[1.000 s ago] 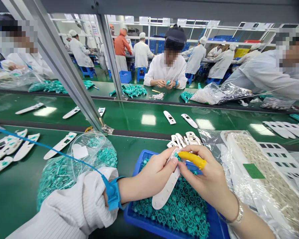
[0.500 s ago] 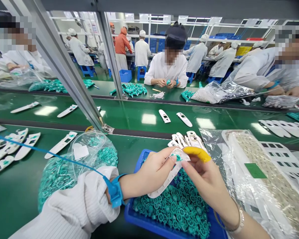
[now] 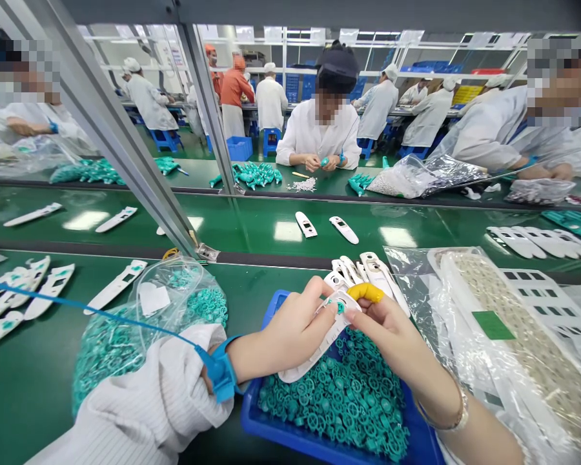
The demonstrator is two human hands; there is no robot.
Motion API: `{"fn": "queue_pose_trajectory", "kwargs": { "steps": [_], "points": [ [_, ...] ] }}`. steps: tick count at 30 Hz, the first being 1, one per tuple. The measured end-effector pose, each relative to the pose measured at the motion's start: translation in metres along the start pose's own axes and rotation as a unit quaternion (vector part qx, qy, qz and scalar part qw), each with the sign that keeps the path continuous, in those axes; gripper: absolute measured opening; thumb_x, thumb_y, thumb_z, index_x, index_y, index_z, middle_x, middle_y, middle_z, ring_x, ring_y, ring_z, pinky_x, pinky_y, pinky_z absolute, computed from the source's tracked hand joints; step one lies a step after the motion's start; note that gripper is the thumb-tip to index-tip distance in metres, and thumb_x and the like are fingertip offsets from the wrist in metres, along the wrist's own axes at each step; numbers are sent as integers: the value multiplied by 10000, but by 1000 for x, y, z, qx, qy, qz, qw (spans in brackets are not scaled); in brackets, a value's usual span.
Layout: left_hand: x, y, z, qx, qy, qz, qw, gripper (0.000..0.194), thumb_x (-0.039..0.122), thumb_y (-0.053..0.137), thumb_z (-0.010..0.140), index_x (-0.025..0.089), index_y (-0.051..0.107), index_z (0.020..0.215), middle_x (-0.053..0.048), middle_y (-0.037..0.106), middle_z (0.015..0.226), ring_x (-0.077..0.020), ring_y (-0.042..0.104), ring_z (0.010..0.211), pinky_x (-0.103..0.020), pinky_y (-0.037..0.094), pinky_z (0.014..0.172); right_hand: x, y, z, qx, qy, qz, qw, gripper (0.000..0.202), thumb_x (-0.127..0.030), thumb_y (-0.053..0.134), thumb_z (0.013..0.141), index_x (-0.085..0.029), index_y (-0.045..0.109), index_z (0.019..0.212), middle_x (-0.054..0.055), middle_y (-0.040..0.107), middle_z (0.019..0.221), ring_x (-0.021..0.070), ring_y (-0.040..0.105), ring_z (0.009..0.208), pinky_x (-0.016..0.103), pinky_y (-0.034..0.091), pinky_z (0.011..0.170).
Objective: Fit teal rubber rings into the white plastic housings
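Over a blue bin (image 3: 300,434) heaped with small teal rings (image 3: 339,400), my left hand (image 3: 290,329) grips a long white plastic shell (image 3: 304,368) with its thumb and fingers. A teal piece (image 3: 340,308) sits at the shell's upper end, beside my left thumb. My right hand (image 3: 387,323), with a yellow cover on one finger, pinches the same end of the shell from the right. Just behind the hands, more white shells (image 3: 377,274) lie in a pile. A blue strap with a cord is round my left wrist.
A clear bag of teal rings (image 3: 121,342) lies left, near white shells with teal pieces (image 3: 51,290). Plastic-wrapped parts (image 3: 513,336) lie right. A green conveyor (image 3: 252,223) carries shells; a metal post (image 3: 126,142) slants down at left. A person (image 3: 319,132) sits opposite.
The shells on the conveyor have shifted left in view. My right hand's yellow-covered finger is more bent, and the held shell has moved slightly left. The whole view has shifted a little.
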State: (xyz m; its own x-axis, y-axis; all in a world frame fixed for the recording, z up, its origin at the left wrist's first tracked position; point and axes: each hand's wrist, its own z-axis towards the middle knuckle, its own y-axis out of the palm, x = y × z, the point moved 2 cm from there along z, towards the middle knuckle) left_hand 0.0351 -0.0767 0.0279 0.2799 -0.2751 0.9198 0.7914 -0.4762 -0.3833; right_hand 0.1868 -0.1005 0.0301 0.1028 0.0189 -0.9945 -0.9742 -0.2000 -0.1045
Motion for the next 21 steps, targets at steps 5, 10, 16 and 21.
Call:
{"fn": "queue_pose_trajectory", "kwargs": {
  "steps": [5,10,16,21],
  "points": [
    [1,-1,1,-2,1,16,1000,92,298,375,898,208,391,894,68,501,556,-94,406,453,-218,248,467,1,-2,2,-13,-15,27,999,104,-210,523,813,-224,543,914,-16,607,831,114,560,773,211,457,728],
    [5,-4,3,-3,33,57,998,79,275,382,892,202,404,911,69,491,552,-95,407,457,-219,244,475,-2,1,3,-3,-12,13,1000,121,-168,530,775,-214,526,887,-13,586,802,124,565,765,228,472,696],
    [9,-6,-1,-30,43,130,990,138,283,400,887,196,461,974,71,505,534,-94,404,438,-219,244,470,-1,3,6,17,-15,-45,999,117,-158,528,747,-211,501,847,-9,554,786,119,548,716,219,477,603],
    [-6,-33,27,1,57,212,976,204,338,420,883,203,529,989,40,580,662,-99,502,543,-209,339,530,5,-4,7,-6,-9,-80,997,253,-235,523,774,-215,494,1025,49,584,934,152,589,809,284,530,663]
  ]
}}
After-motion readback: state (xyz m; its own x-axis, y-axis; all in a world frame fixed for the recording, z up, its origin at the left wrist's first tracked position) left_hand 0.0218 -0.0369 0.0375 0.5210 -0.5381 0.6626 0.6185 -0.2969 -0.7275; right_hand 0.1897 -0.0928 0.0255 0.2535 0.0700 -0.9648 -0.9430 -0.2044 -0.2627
